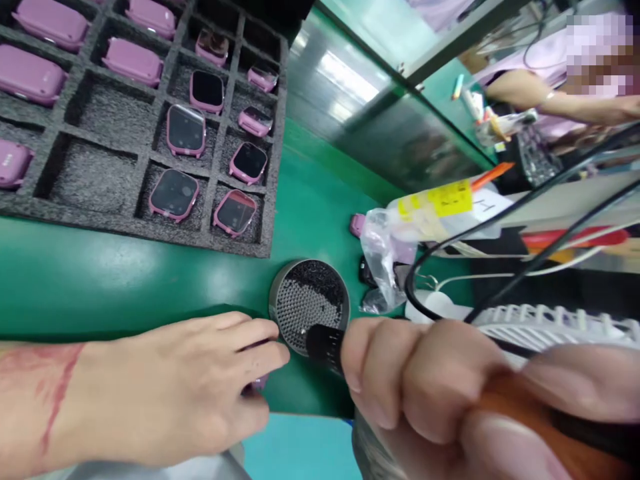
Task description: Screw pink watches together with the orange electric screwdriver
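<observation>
My right hand (430,380) is wrapped round an electric screwdriver (327,345) with a black nose and an orange body. Its nose reaches over the rim of a round metal dish (345,313) filled with tiny screws (305,303), some silvery and some dark. Left of the dish, my left hand (200,387) rests low over the bench edge with its fingers curled. A small purple piece (260,382) peeks out between thumb and fingers, seemingly a watch case like those nearby; most of it is hidden under the hand.
A grey foam tray (100,227) with purple watch cases (175,193) lies at the upper left of the green bench (125,273). On the right are a clear plastic bag (383,253), a yellow-labelled bottle (440,203), black cables (530,193) and a white rack (555,323). Another person's arm (550,100) is beyond.
</observation>
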`<action>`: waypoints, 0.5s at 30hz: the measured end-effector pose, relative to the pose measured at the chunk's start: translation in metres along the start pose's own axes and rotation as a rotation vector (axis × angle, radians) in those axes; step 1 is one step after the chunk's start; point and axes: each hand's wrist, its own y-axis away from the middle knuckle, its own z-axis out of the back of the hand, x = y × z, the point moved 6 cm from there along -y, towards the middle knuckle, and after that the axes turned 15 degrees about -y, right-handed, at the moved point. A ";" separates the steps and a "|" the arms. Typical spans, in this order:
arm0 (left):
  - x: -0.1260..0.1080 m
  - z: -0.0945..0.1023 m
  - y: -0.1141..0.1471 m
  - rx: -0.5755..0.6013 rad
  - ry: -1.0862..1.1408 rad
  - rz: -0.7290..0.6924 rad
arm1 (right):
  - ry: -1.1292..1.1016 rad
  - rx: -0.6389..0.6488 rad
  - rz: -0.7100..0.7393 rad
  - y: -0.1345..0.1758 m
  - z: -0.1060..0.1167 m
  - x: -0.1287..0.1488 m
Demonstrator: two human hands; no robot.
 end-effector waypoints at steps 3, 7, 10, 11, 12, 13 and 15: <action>0.005 0.007 -0.002 -0.022 0.013 0.013 | 0.012 0.038 0.035 -0.006 -0.006 -0.008; 0.011 0.010 -0.004 -0.061 -0.090 0.045 | -0.004 0.093 0.055 -0.006 -0.004 -0.005; 0.011 0.007 -0.003 -0.061 -0.154 0.039 | 0.014 0.178 -0.056 -0.007 -0.002 -0.005; 0.011 0.006 -0.003 -0.058 -0.164 0.037 | 0.016 0.201 -0.079 -0.008 -0.002 -0.005; 0.011 0.005 -0.003 -0.058 -0.167 0.035 | 0.011 0.216 -0.084 -0.009 -0.002 -0.006; 0.010 0.004 -0.002 -0.058 -0.164 0.033 | 0.007 0.219 -0.075 -0.010 -0.004 -0.007; 0.010 0.003 -0.002 -0.057 -0.136 0.034 | 0.004 0.204 -0.038 -0.010 -0.007 -0.008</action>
